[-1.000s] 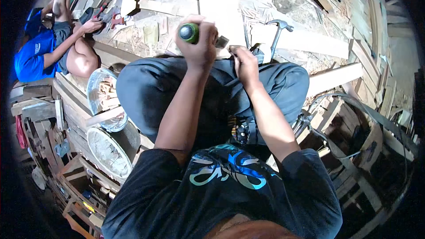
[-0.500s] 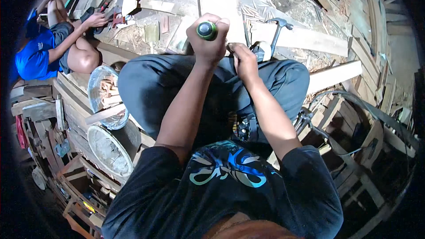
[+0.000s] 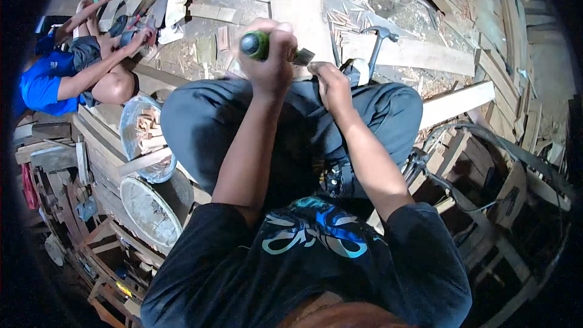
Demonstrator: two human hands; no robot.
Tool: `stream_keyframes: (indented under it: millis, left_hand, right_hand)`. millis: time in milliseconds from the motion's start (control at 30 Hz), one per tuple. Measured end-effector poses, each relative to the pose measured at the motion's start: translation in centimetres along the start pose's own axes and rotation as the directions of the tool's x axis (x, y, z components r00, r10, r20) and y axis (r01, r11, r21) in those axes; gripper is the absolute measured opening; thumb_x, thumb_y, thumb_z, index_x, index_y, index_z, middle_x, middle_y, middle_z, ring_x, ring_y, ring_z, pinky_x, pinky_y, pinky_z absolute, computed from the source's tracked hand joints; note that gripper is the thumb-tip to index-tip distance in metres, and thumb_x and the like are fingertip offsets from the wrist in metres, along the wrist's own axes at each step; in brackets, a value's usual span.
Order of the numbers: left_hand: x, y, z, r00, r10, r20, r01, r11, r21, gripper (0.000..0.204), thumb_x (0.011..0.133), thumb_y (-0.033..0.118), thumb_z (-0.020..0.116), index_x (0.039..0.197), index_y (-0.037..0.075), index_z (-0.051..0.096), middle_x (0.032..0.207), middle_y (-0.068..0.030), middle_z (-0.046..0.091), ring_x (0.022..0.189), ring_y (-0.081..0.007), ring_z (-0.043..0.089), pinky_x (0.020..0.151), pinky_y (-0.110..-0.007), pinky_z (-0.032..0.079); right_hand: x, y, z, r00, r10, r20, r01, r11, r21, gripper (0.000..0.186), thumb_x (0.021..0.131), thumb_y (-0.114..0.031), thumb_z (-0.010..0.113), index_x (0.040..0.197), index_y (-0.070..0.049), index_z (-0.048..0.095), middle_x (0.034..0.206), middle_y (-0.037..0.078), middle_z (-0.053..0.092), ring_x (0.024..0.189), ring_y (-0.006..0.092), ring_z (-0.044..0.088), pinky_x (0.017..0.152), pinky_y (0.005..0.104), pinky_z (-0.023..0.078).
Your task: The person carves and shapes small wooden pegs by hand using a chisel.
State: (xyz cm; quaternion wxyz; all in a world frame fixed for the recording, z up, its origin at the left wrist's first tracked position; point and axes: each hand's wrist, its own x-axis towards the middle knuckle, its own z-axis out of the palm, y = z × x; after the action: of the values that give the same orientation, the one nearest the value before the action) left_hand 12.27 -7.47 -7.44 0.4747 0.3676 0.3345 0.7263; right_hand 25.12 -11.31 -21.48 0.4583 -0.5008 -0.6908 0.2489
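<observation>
Up came the left hand (image 3: 273, 64), a tight fist wrapped around one green-handled tool (image 3: 255, 45), its rounded butt tipped toward the camera! The left forearm ran up from below, leaning inward over the trousers (image 3: 197, 121), with the wrist above the lap. Out of the fist's right side poked a single flat metal blade (image 3: 303, 56), its end just beside the fingertips of the other hand. And what of that right hand (image 3: 333, 85)? It sat a touch lower, forearm angled inward too, back of the hand uppermost, fingers bunched narrow; whether anything was pinched in them, you could not tell.

Now the count! Two hands, close together but apart, and one tool, lodged in the left fist. One hammer (image 3: 378, 48) stood out just beyond the right hand and to its right, head away from the person. One wide pale board (image 3: 297, 15) lay straight ahead of both hands, and near its right edge a scatter of small sticks (image 3: 343, 21), too jumbled to number. Well to the left of the left hand, and nearer the body, sat two buckets: a clear bucket (image 3: 129, 140) holding wood pieces (image 3: 149, 130), and a grey bucket (image 3: 143, 203) behind it. Far left, one co-worker (image 3: 51, 85) in a blue shirt!
</observation>
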Motion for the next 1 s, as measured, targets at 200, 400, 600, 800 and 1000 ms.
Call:
stream_keyframes:
  millis: [200,400,600,800,1000]
  left_hand:
    - [0.7,0.6,0.9,0.997,0.037,-0.061,-0.039,0.999,-0.027,0.015,0.08,-0.003,0.056,0.074,0.005,0.046,0.057,0.0009,0.039,0.046,-0.0079,0.037,0.044,-0.024,0.033]
    - [0.2,-2.9,-1.7,0.986,0.144,0.086,-0.167,0.868,0.467,0.012,0.082,0.0,0.06,0.081,0.003,0.048,0.061,-0.003,0.047,0.051,-0.0114,0.047,0.046,-0.025,0.037]
    - [0.0,-0.6,-1.0,0.999,0.038,-0.038,-0.032,0.987,0.159,0.012,0.079,0.007,0.064,0.074,0.0,0.055,0.062,-0.0016,0.054,0.053,-0.0076,0.05,0.051,-0.021,0.04]
    - [1.0,0.6,0.1,0.998,0.042,-0.041,-0.043,0.999,-0.032,0.011,0.079,-0.003,0.058,0.077,0.003,0.049,0.058,0.0005,0.043,0.045,-0.0075,0.037,0.041,-0.024,0.03]
    - [0.8,-0.4,-0.3,0.999,0.052,-0.01,-0.051,0.992,0.114,0.008,0.08,0.001,0.057,0.074,0.002,0.051,0.058,0.0002,0.045,0.047,-0.0067,0.04,0.043,-0.023,0.032]
  right_hand:
    - [0.5,-0.4,-0.7,1.0,-0.006,0.011,0.006,1.0,-0.022,0.029,0.074,0.016,0.054,0.096,0.002,0.065,0.095,0.017,0.065,0.089,0.0321,0.065,0.078,0.0329,0.051]
    - [1.0,-1.9,-0.9,0.998,-0.049,0.026,0.051,0.996,-0.071,0.025,0.076,0.01,0.054,0.095,-0.003,0.064,0.096,0.015,0.065,0.091,0.0327,0.065,0.077,0.0364,0.053]
    - [0.7,-1.3,-0.7,0.997,-0.056,0.053,0.062,0.993,-0.105,0.025,0.076,0.01,0.054,0.095,-0.003,0.064,0.097,0.015,0.066,0.091,0.033,0.065,0.079,0.0368,0.053]
    - [0.5,-0.2,-0.5,1.0,-0.031,-0.002,0.031,0.999,-0.035,0.022,0.076,0.009,0.054,0.092,-0.001,0.065,0.095,0.015,0.066,0.091,0.033,0.065,0.079,0.0366,0.052]
    - [0.8,-1.4,-0.9,1.0,-0.016,0.003,0.016,0.998,-0.057,0.023,0.075,0.01,0.054,0.094,-0.001,0.063,0.094,0.016,0.064,0.089,0.0345,0.064,0.077,0.0377,0.052]
